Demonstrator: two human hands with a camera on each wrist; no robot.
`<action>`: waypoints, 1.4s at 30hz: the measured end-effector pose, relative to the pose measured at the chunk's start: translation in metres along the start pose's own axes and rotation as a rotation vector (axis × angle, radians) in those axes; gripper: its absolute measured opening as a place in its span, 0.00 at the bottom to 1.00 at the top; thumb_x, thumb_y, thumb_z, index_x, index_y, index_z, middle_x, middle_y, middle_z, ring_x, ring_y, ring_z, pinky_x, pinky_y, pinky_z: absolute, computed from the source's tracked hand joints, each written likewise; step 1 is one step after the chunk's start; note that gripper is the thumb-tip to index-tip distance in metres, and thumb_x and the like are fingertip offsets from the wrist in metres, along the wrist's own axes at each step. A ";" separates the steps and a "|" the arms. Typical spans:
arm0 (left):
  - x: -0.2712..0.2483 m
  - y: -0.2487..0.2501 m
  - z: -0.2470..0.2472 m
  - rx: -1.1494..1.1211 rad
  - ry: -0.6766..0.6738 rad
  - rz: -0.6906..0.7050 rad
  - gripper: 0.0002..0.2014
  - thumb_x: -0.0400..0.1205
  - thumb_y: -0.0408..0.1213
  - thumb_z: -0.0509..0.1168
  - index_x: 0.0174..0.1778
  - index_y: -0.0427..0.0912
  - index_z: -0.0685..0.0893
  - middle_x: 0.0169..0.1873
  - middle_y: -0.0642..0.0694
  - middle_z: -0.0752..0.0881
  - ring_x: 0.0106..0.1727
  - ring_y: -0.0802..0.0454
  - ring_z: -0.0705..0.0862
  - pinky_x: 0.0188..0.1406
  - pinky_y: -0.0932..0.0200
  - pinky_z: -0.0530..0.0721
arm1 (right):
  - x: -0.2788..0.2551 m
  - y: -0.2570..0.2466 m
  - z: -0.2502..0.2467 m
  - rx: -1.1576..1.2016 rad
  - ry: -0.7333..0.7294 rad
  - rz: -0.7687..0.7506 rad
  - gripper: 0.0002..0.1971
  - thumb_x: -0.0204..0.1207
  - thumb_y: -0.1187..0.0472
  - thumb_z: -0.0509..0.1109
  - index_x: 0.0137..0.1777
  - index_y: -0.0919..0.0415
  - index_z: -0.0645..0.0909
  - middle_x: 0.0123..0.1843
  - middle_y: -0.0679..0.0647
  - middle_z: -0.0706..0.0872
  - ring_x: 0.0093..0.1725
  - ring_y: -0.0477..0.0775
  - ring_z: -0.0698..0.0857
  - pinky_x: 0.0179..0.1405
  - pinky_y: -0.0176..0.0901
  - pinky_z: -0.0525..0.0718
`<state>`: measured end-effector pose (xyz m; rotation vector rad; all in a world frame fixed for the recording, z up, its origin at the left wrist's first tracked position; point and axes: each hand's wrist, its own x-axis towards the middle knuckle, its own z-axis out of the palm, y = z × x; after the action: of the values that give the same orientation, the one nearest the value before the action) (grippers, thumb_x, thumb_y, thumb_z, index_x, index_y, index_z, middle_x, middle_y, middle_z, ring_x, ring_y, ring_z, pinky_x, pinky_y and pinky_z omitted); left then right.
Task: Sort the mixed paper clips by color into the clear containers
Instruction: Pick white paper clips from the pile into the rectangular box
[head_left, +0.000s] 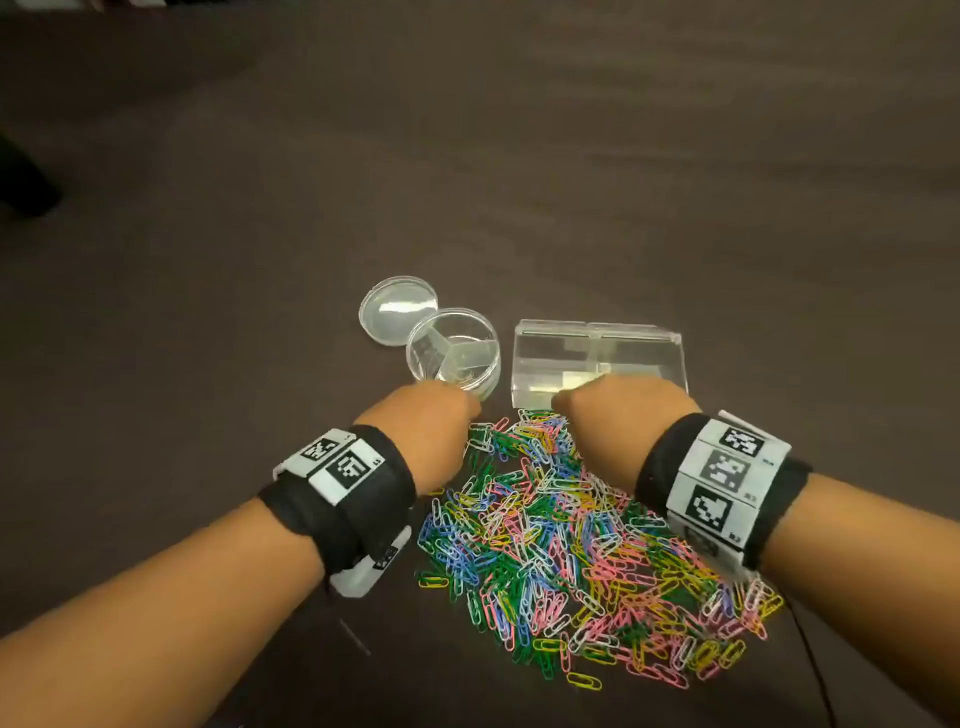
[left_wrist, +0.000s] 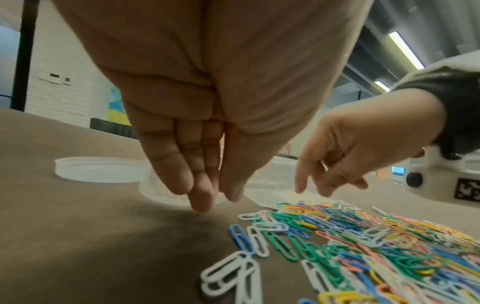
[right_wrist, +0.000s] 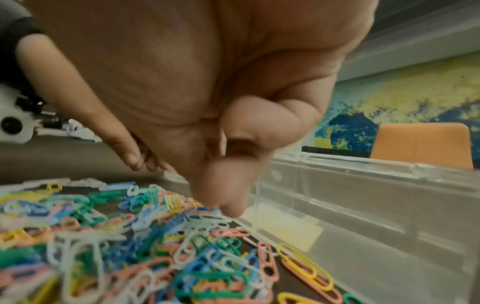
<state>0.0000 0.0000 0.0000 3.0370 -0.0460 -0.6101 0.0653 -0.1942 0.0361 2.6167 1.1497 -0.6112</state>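
**Both hands at the top of the clip pile**

My left hand (left_wrist: 197, 144) hangs with straight fingers pressed together, thumb alongside, its grip narrow and holding nothing; the fingertips (left_wrist: 201, 200) point down at the brown matte counter (head_left: 208, 312), just in front of the round clear container (head_left: 453, 356). This container is thin plastic, split inside by partition walls, with its shallow round lid (head_left: 397, 310) lying flat at its upper left.

My right hand (right_wrist: 221, 123) curls fingers toward thumb above the pile's upper edge; I cannot tell whether that grip pinches a clip.

The paper clips (head_left: 566, 545) sprawl across the lower centre of the head view: glossy coated wire loops in green, blue, pink, yellow and white, tangled together. The rectangular clear box (head_left: 597, 364), hard-edged and glassy, sits right of the round one, touching the pile's top.
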 end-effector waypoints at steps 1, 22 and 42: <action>0.000 -0.006 0.003 -0.008 0.003 -0.013 0.14 0.81 0.34 0.63 0.61 0.49 0.85 0.51 0.43 0.87 0.53 0.40 0.86 0.49 0.51 0.85 | 0.004 -0.002 0.004 -0.021 0.021 0.011 0.15 0.78 0.67 0.60 0.60 0.55 0.80 0.40 0.54 0.80 0.40 0.62 0.83 0.38 0.49 0.83; -0.015 -0.023 0.021 -0.256 0.231 0.088 0.04 0.76 0.43 0.76 0.37 0.51 0.88 0.34 0.57 0.88 0.37 0.62 0.84 0.41 0.62 0.81 | -0.020 0.028 0.035 0.924 0.203 0.070 0.01 0.75 0.64 0.77 0.46 0.60 0.89 0.39 0.55 0.93 0.31 0.48 0.87 0.39 0.48 0.86; -0.031 -0.018 0.016 -1.419 0.060 -0.079 0.09 0.83 0.21 0.63 0.55 0.33 0.85 0.38 0.40 0.87 0.36 0.51 0.89 0.31 0.63 0.88 | -0.040 0.040 0.010 1.722 0.144 -0.024 0.10 0.80 0.72 0.58 0.50 0.66 0.81 0.39 0.58 0.83 0.33 0.51 0.81 0.27 0.37 0.84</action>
<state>-0.0345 0.0184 -0.0034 1.6694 0.3480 -0.3019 0.0679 -0.2504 0.0461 3.8875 0.6536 -2.1819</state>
